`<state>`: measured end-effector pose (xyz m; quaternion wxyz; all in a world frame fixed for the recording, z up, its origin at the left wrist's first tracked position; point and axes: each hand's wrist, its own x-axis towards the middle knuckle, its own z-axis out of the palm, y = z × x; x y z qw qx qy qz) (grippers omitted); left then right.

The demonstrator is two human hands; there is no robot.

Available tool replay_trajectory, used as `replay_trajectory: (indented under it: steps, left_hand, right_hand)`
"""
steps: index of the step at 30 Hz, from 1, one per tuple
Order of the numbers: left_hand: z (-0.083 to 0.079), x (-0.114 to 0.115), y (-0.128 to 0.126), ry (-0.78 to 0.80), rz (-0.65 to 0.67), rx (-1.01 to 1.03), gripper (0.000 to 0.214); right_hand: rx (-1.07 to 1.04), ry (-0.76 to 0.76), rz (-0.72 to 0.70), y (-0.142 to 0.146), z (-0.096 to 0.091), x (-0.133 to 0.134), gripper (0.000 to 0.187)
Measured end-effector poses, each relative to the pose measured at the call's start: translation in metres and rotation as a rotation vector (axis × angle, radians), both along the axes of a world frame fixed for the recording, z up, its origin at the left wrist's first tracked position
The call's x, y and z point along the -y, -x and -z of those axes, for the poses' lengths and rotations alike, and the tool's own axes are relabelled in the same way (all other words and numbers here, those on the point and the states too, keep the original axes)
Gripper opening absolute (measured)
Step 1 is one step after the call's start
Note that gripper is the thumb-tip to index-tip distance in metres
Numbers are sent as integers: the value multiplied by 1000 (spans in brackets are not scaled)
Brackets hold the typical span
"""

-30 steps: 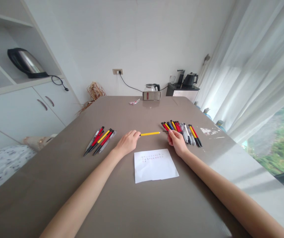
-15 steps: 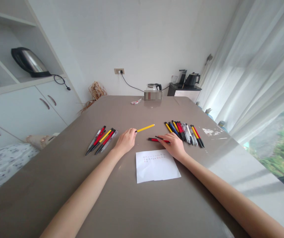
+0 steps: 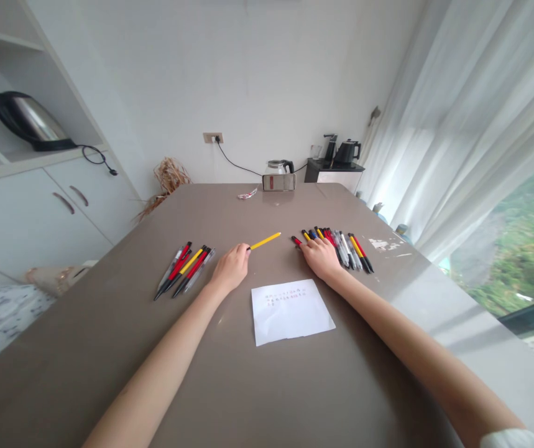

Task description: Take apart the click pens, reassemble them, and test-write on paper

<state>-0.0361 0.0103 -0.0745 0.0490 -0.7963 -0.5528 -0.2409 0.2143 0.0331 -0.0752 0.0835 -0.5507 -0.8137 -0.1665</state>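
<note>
My left hand [image 3: 232, 267] rests on the brown table [image 3: 229, 379], its fingers closed on the black end of a yellow pen [image 3: 265, 241] that points up and to the right. My right hand [image 3: 321, 257] lies over the left edge of a row of several red, yellow, blue and clear pens [image 3: 341, 244]; a red pen [image 3: 296, 240] pokes out from under its fingers. A second group of several pens [image 3: 183, 267] lies left of my left hand. A white note sheet [image 3: 291, 310] with small writing lies between my forearms.
At the table's far edge stand a small metal box [image 3: 278, 182], a glass kettle [image 3: 278, 166] and a wrapper [image 3: 247, 194]. Cabinets with a kettle [image 3: 28, 120] on a shelf are at the left. Curtains [image 3: 457, 124] and a window are at the right.
My right hand slid a red pen out toward the middle, then moved back onto the right pen row. The yellow pen tilted upward in my left hand. The camera shifted slightly.
</note>
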Motion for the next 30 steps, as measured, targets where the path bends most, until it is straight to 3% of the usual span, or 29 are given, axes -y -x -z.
replay_trajectory:
  steps: [5,12,30]
  left_hand:
    - [-1,0,0,17,-1,-12,25]
    - [0,-1,1,33,-9,-31,26]
    - [4,-7,2,39,14,-21,27]
  right_hand:
    - [11,-12,159,-2,-1,-18,28]
    - [-40,-14,285,-6,3,-21,29]
    - [-71,5,422,-46,3,-22,27]
